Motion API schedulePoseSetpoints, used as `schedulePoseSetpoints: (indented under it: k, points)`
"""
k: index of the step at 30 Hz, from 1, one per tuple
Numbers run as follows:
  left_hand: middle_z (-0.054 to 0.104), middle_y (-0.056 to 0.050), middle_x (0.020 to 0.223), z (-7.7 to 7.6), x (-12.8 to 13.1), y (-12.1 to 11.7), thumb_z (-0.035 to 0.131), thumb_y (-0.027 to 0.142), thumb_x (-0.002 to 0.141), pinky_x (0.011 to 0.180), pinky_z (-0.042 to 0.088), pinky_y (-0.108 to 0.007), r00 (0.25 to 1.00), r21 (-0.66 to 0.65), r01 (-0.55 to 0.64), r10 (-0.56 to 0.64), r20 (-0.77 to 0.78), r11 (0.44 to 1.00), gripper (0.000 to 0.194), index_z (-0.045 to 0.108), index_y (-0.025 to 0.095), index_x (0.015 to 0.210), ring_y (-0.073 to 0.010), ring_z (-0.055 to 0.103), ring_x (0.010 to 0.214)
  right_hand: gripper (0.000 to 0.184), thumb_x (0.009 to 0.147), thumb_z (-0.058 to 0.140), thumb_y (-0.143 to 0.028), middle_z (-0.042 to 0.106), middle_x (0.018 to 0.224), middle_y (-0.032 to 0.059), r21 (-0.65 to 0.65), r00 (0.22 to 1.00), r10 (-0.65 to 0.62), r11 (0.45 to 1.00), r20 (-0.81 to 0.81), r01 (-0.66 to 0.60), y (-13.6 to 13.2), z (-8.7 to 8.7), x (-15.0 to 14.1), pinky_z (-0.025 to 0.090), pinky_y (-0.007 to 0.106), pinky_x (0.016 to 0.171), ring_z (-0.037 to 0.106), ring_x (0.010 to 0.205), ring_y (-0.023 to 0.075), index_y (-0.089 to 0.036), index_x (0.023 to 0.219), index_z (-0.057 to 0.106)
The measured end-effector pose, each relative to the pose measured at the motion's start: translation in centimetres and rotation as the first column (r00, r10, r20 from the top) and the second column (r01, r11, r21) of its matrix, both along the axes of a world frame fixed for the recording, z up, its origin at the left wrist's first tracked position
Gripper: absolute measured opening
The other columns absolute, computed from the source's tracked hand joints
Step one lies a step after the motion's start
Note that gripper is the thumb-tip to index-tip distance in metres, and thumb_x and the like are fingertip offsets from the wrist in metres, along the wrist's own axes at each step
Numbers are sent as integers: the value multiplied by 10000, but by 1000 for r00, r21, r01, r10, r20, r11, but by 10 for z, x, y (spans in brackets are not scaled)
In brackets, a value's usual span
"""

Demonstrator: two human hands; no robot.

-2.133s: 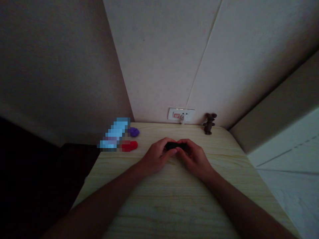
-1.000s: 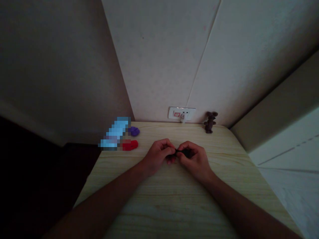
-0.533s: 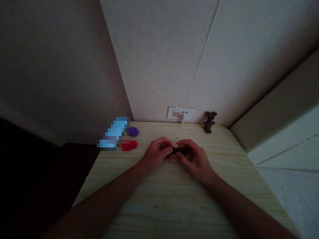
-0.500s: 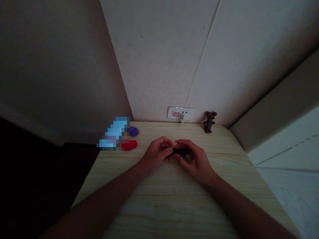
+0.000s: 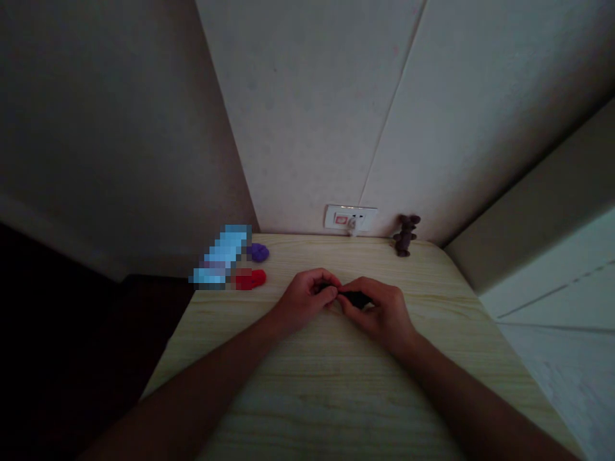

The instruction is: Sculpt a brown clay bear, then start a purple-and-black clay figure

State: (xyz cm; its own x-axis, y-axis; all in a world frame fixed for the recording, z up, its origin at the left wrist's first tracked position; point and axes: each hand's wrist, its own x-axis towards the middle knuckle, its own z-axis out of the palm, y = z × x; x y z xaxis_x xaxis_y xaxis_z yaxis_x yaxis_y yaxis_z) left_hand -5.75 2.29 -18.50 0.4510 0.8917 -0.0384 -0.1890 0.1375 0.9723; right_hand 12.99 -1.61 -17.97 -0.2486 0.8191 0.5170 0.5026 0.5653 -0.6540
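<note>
A small black piece of modelling clay is held between both hands over the middle of the table. My left hand is closed, thumb and fingers pinching one end of it. From the other side my right hand pinches the clay with thumb and fingertips, which meet the left fingertips. Part of the clay shows dark inside the right hand's curl; much of its shape is hidden by fingers. Left of the hands lie a red lump of clay and a purple lump of clay.
A small brown bear-like figure stands at the table's back right. A blurred-out light blue rectangle covers the back left edge. Behind the wood-grain table, a socket with a plug sits low on the wall.
The black clay was drawn out between the hands, showing a thin neck. My right fingertips have since closed on it, right up against the left fingertips. Other things stay in place.
</note>
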Motion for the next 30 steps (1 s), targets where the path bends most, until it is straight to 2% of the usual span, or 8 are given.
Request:
schedulePoseSetpoints:
  k: [3, 7, 13, 19, 30]
  points:
    - [674, 8, 663, 0, -1, 2, 831, 315, 761, 530, 432, -237, 997, -16, 73, -73, 17, 997, 267, 700, 121, 888, -107, 578, 555, 63, 886, 732, -182, 781, 760, 37, -37, 999, -20, 999, -41, 18, -1, 0, 1, 517, 248, 583, 678, 616, 147, -187, 920, 785]
    - [703, -17, 662, -1, -3, 5, 895, 409, 737, 567, 491, -263, 988, -57, 147, -143, 59, 988, 372, 694, 125, 871, -133, 631, 574, 69, 898, 730, -201, 759, 734, 30, -92, 994, 16, 995, -104, -26, 0, 3, 0, 499, 249, 604, 667, 636, 143, -193, 853, 783]
    - [723, -47, 655, 2, -8, 4, 929, 390, 686, 540, 495, -258, 975, -155, 208, -191, 113, 966, 375, 701, 112, 793, -131, 639, 546, 121, 885, 787, -306, 786, 749, 50, -231, 956, 40, 967, -292, -111, 0, 2, -3, 553, 273, 640, 715, 669, 165, -197, 832, 784]
    - [727, -37, 651, 5, -8, 3, 909, 312, 656, 507, 490, -244, 978, -206, 179, -152, 139, 962, 303, 694, 124, 758, -125, 636, 531, 239, 850, 818, -420, 777, 662, 41, -382, 904, 10, 904, -427, -190, 2, 0, -6, 563, 259, 553, 706, 559, 156, -188, 813, 771]
    - [694, -5, 561, 4, -4, 0, 826, 204, 660, 441, 445, -215, 991, -172, 102, -85, 102, 980, 189, 651, 148, 702, -103, 585, 441, 143, 764, 824, -313, 739, 590, 19, -501, 903, -102, 855, -418, -135, 3, 3, -8, 499, 239, 489, 621, 486, 128, -185, 743, 764]
